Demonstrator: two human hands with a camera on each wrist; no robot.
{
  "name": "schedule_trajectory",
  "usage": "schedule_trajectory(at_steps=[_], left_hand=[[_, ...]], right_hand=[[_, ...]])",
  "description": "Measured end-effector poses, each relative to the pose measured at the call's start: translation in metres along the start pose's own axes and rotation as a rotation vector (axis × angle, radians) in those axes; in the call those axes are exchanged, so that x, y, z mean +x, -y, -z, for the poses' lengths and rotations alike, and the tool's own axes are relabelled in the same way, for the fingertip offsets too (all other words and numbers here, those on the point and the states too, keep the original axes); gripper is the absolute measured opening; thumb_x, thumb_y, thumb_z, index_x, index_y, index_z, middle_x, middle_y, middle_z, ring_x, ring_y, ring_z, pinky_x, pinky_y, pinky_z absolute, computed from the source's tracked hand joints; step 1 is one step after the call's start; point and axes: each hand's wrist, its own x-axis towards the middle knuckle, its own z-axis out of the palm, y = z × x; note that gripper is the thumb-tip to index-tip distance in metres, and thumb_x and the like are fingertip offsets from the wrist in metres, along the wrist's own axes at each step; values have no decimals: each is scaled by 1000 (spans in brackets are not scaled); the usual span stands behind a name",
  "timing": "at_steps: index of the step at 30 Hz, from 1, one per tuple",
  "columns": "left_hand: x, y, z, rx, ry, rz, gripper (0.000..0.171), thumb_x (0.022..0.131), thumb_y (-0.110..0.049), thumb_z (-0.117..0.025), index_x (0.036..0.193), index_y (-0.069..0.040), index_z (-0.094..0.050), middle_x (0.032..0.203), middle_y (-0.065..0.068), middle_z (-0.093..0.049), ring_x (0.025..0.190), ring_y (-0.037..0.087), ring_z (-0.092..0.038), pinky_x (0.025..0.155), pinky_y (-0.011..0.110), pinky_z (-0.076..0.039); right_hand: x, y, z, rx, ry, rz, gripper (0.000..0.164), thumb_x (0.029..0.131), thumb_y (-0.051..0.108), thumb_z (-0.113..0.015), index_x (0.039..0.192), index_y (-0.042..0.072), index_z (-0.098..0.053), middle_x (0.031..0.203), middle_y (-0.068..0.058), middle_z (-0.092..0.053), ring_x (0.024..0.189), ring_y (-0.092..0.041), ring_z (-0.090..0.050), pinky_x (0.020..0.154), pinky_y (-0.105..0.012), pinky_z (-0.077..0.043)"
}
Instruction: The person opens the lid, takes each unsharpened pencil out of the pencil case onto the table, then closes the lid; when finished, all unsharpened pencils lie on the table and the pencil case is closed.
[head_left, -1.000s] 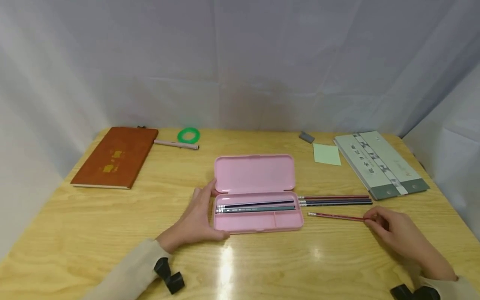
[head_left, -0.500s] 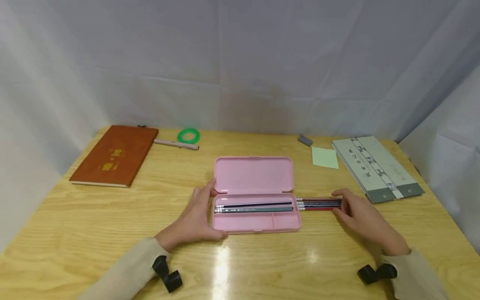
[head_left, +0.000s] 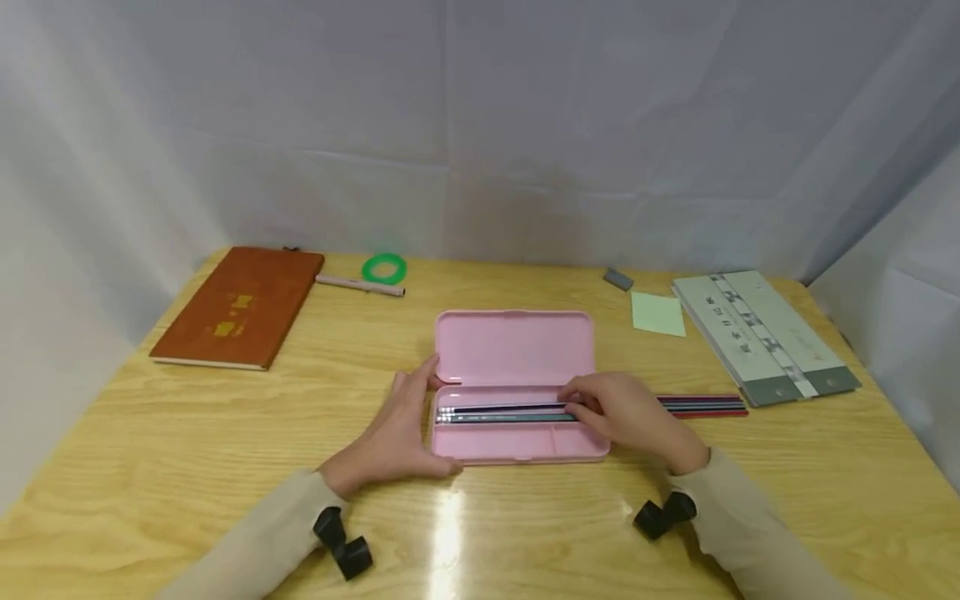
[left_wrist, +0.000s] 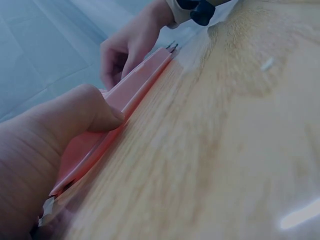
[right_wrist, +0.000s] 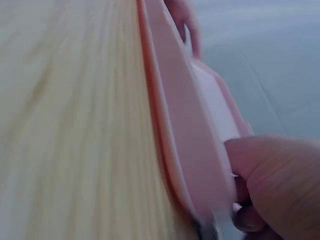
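Observation:
A pink pencil case (head_left: 513,346) lies with its lid folded back on the table. Several dark pencils (head_left: 498,414) lie in its long rear compartment, eraser ends to the left. My left hand (head_left: 397,433) grips the case's left end, its thumb along the front edge; the left wrist view shows that thumb (left_wrist: 95,112) bent against the front wall. Inside the case's right end, my right hand (head_left: 626,417) has curled fingers at the pencils' right ends; whether they pinch one is hidden. More pencils (head_left: 705,406), red and dark, lie side by side right of the case, partly behind that hand.
At the back left are a brown notebook (head_left: 240,308), a pale pen (head_left: 360,285) and a green tape ring (head_left: 384,268). A grey eraser (head_left: 618,279), a light green sticky note (head_left: 657,314) and a grey-green notebook (head_left: 761,333) lie at the back right.
My right hand has set the red pencil beside the other loose pencils, let it go, and moved left into the case. My left hand has stayed on the case.

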Motion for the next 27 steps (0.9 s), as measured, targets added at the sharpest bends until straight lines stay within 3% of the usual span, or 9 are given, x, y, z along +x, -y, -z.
schedule_trajectory(at_steps=[4, 7, 11, 15, 21, 27], left_hand=[[2, 0, -3, 4, 3, -12, 135, 44, -36, -89, 152, -6, -15, 121, 2, -46, 100, 13, -36, 84, 30, -39], [1, -1, -3, 0, 3, -4, 135, 44, -36, -89, 153, -6, -15, 121, 1, -45, 100, 13, -36, 85, 30, -39], [0, -1, 0, -3, 1, 5, 135, 44, -35, -89, 153, -5, -14, 121, 1, -45, 101, 13, -36, 86, 31, -40], [0, -1, 1, 9, 4, 2, 136, 44, -35, -89, 153, -6, -14, 122, 1, -46, 101, 13, -36, 87, 31, -41], [0, -1, 2, 7, 1, 2, 136, 44, -35, -90, 153, -6, -15, 122, 1, -46, 101, 13, -36, 87, 31, -41], [0, -2, 1, 6, 0, -13, 134, 44, -35, -90, 152, -5, -16, 121, 2, -46, 100, 14, -36, 85, 30, -40]], right_hand=[[14, 10, -5, -76, 10, 12, 10, 85, 15, -71, 94, 13, -75, 81, 5, -71, 69, -5, -60, 65, -27, -49], [24, 18, -8, -120, 34, 16, 8, 85, 16, -71, 92, 14, -75, 85, 3, -73, 77, -11, -66, 69, -32, -53], [34, 28, -13, -182, 52, 26, 4, 85, 18, -71, 87, 14, -72, 80, 4, -70, 71, -9, -63, 66, -30, -52], [32, 31, -9, -178, 23, 28, 6, 85, 18, -71, 86, 13, -69, 70, 7, -63, 60, -4, -51, 58, -24, -46], [8, 23, 15, -50, -19, -51, 7, 86, 15, -69, 91, 11, -68, 59, 11, -48, 52, -1, -37, 50, -21, -34], [-48, -17, 27, 9, -169, -73, 9, 85, 5, -69, 91, 11, -68, 59, 16, -42, 51, 5, -33, 47, -19, -33]])
